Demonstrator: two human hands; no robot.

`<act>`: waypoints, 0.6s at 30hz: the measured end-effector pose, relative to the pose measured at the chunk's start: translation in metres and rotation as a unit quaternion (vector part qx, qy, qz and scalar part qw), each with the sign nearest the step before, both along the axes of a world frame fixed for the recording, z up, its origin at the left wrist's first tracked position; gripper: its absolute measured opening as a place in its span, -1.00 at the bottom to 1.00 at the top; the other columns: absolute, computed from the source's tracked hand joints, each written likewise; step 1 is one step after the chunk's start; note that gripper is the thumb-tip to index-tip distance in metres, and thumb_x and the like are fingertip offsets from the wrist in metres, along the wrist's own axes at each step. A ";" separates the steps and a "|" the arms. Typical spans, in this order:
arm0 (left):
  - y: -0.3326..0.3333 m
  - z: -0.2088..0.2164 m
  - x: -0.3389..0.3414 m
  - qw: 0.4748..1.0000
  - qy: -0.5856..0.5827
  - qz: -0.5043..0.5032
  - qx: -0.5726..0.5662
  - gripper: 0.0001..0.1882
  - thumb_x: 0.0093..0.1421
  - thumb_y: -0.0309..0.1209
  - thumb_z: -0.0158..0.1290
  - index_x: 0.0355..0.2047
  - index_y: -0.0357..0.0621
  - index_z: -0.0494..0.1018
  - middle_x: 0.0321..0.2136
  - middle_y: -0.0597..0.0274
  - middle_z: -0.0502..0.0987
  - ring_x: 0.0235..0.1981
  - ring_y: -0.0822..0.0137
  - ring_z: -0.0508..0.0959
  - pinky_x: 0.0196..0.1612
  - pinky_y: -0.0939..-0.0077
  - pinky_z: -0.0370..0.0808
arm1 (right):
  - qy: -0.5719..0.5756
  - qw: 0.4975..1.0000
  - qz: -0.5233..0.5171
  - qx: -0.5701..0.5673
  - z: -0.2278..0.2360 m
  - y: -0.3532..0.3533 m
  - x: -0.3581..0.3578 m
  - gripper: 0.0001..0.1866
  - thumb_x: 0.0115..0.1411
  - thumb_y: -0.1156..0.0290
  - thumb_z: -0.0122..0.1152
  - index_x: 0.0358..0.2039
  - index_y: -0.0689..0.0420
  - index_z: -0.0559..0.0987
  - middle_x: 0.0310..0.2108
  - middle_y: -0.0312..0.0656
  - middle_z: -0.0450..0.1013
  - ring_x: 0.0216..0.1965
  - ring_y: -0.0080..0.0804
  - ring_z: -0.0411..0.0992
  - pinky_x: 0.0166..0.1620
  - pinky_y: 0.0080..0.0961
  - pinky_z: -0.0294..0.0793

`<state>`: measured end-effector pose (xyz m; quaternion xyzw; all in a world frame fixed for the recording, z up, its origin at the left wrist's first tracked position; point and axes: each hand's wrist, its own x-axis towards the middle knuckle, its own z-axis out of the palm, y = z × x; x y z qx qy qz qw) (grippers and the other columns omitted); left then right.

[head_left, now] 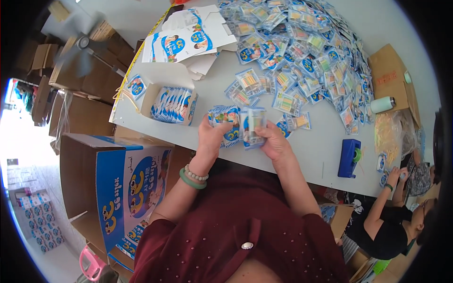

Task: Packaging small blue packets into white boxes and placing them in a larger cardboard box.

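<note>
My left hand (215,134) is closed round a small stack of blue-and-white packets (225,118), its thumb pressed on their printed front. Close beside it, my right hand (274,139) grips a clear-windowed packet (254,123), slightly smeared by motion. The two sets of packets nearly touch over the white table's near edge. To the left stands a small open white box (192,111), with a row of packets (171,104) upright in it. Just beyond my hands lie several loose packets (249,82), and one more packet (299,121) rests right of my right hand.
A big heap of packets (302,42) covers the table's far right. Flattened printed cartons (188,40) lie at the far left. A blue tape dispenser (349,158) and a green bottle (382,104) stand right. Below left is a large open carton (111,188). A co-worker (387,226) sits right.
</note>
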<state>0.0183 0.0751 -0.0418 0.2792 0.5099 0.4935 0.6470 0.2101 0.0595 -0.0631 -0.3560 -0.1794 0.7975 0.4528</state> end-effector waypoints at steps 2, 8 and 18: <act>-0.003 -0.002 -0.006 1.000 -0.003 0.017 -0.001 -0.60 -0.03 -0.65 0.11 -0.13 -0.37 0.35 -0.28 0.09 0.55 -0.33 0.32 0.60 -0.27 0.45 0.57 | 0.015 0.999 -0.036 0.009 -0.004 -0.005 0.012 -0.46 -0.04 0.43 0.37 -0.02 0.26 0.43 -0.17 -0.14 0.51 -0.21 -0.36 0.52 -0.09 -0.38 0.52; 0.002 0.006 -0.006 0.999 0.007 -0.017 -0.040 -0.58 -0.05 -0.64 0.12 -0.13 -0.37 0.35 -0.29 0.07 0.55 -0.36 0.33 0.60 -0.32 0.45 0.58 | 0.232 0.971 -0.018 -0.050 0.003 -0.010 0.016 -0.50 -0.03 0.45 0.33 -0.04 0.27 0.45 -0.18 -0.12 0.51 -0.24 -0.34 0.53 -0.12 -0.39 0.54; -0.006 0.011 0.000 0.993 -0.086 -0.080 -0.020 -0.48 0.00 -0.57 0.18 0.00 -0.25 0.29 -0.17 0.18 0.51 -0.18 0.35 0.53 -0.09 0.41 0.50 | -0.023 0.996 -0.005 0.091 0.017 -0.007 -0.009 -0.36 0.08 0.39 0.25 0.17 0.20 0.27 0.02 -0.22 0.39 0.07 -0.39 0.34 0.16 -0.42 0.25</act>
